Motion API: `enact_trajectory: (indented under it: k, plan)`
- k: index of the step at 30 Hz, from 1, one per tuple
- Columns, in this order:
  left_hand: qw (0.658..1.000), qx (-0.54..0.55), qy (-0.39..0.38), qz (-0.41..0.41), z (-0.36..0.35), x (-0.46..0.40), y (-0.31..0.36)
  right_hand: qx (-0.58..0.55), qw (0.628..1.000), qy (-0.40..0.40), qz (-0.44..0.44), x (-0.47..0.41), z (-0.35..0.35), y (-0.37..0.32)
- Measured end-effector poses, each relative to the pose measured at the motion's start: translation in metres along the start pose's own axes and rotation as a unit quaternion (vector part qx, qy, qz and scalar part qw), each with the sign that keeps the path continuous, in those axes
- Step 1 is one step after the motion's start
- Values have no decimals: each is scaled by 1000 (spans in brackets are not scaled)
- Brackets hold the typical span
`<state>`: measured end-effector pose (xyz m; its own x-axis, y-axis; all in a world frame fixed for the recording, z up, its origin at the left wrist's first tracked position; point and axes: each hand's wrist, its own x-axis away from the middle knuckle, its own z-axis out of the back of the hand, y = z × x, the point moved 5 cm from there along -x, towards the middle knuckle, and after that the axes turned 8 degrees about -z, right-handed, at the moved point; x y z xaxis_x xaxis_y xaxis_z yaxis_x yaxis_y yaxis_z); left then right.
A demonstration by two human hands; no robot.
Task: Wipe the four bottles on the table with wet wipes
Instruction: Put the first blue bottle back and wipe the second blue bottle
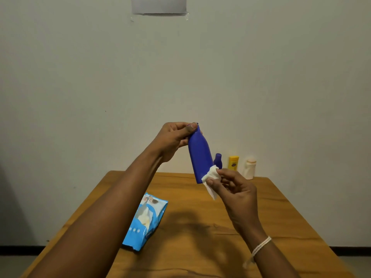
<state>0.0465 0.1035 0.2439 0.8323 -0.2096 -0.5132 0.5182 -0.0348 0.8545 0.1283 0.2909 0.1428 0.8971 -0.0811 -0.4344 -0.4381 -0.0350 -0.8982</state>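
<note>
At about eight o'clock on the wooden worktop (pixel 251 207) lies a soft blue plastic wet-wipe pack (pixel 145 224), its flap open. Above it the left hand (pixel 172 140) pinches the cap end of a tall blue plastic bottle (pixel 199 155), held tilted in the air. It looks light, stiff and probably slick once wet, so the narrow neck seems the safest hold. The right hand (pixel 234 189) has its fingers (pixel 212 182) clamped on a limp white wet wipe (pixel 210 177) against the bottle's base. At one o'clock stand a small purple bottle (pixel 218 160), a yellow bottle (pixel 233 162) and a pale peach bottle (pixel 250 166).
</note>
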Motion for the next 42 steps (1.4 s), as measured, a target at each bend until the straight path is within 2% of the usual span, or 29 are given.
enact_trajectory:
  k: [4,7,9,12,15,19,22,25,29,31,34,37,42]
  plan:
    - [1000,-28,-3,-5,-14,-5,3,81,990,57,104,-13,-11,-26]
    - [1000,-27,13,-8,-16,-9,9,195,958,54,201,-13,-22,-30]
    - [999,-32,16,-8,-11,-11,12,245,940,47,233,-4,-21,-19]
    - [999,-40,1,-10,-5,-6,13,200,957,60,203,3,-5,-7]
    - [998,-36,-56,-13,-13,1,13,108,985,75,112,-10,-1,-13]
    - [991,-64,-116,-36,-28,5,15,7,999,34,11,-48,-11,-42]
    - [994,-32,-83,-57,-25,-1,25,-24,1000,4,-4,-54,-9,-57]
    - [998,16,-30,-58,-14,-6,31,-31,998,-9,-58,-28,1,-29]
    - [996,-4,-68,-52,-21,-2,29,-78,985,-12,-150,-11,3,4]
    - [993,-14,-109,-40,-31,2,25,-97,985,-12,-142,-22,0,-8]
    - [991,-20,-129,-38,-40,6,23,-111,991,-24,-70,-39,-9,-41]
    - [995,-28,-76,-57,-38,5,26,-103,994,30,-29,-45,-13,-51]
    - [998,56,-14,-39,-57,14,11,-14,988,142,67,-36,-13,-50]
